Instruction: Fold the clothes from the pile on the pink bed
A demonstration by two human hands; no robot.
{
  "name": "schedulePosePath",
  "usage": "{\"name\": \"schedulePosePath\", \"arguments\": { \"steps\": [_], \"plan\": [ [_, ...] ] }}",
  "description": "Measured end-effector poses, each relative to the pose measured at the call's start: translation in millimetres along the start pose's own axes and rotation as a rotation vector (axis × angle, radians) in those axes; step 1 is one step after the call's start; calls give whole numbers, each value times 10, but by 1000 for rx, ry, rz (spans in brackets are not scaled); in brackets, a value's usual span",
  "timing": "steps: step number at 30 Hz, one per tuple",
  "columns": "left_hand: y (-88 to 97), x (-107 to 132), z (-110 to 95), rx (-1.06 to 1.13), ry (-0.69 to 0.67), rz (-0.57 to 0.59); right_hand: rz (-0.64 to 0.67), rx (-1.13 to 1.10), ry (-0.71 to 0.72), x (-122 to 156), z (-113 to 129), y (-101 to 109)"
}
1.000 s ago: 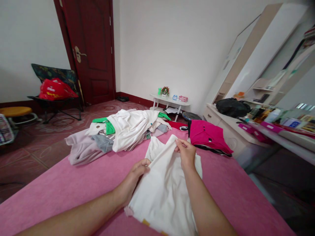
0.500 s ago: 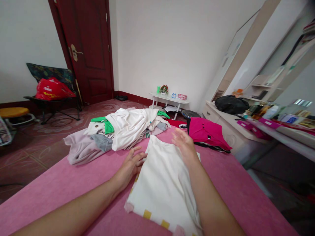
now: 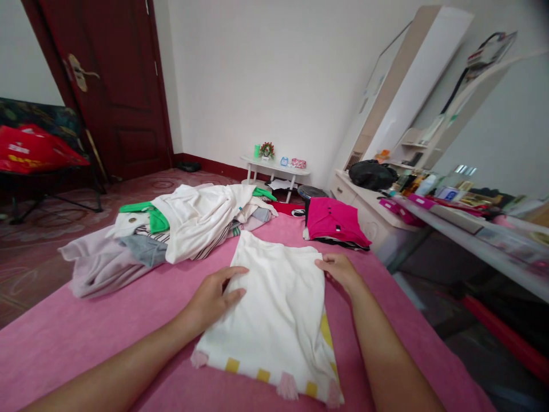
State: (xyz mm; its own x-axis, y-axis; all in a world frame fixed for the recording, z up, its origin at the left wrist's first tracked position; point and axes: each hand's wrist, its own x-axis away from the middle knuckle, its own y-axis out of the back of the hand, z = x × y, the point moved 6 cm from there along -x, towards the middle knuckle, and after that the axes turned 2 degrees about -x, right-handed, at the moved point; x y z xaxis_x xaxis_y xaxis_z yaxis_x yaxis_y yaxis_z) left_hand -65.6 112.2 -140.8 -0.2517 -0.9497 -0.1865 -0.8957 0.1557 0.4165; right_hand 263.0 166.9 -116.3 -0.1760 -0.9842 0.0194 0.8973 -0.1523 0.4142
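We are seeing a plain white cloth [image 3: 278, 297] that is carrying yellow squares [image 3: 232, 365] and pale pink tassels [image 3: 288, 386] along its lower edge. Under it we are seeing a pink bed cover [image 3: 86, 326]. In the pile we are noticing a white shirt [image 3: 206, 212], bright green cloth [image 3: 158, 218], grey cloth [image 3: 143, 250], dark-and-white striped cloth [image 3: 217, 237] and pale lilac cloth [image 3: 98, 263]. We are also seeing a hot pink shirt [image 3: 330, 220], a dark red door [image 3: 124, 86] and a red bag [image 3: 38, 149] that is showing white and yellow lettering.
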Motion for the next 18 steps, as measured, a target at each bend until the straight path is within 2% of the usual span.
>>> {"name": "schedulePosePath", "arguments": {
  "steps": [3,5,10,12,14,16,18],
  "plan": [
    [-9,17,-20,-129,-82,-6,-115,-219,180,-26,207,-18],
    [1,35,-45,-245,-128,-41,-192,-358,214,-41,277,-27],
    [55,-15,-250,-468,-222,-154,-120,-522,184,-62,303,-264],
    [8,-132,-385,-534,-291,-129,-135,-447,188,-78,290,-293],
    [-94,-314,-492,-601,-328,-64,-164,-282,165,-105,257,-257],
    [-227,-531,-546,-684,-302,14,-158,-127,124,-127,207,-192],
    [-335,-731,-548,-785,-217,53,-122,-21,97,-127,154,-134]
  ]
}}
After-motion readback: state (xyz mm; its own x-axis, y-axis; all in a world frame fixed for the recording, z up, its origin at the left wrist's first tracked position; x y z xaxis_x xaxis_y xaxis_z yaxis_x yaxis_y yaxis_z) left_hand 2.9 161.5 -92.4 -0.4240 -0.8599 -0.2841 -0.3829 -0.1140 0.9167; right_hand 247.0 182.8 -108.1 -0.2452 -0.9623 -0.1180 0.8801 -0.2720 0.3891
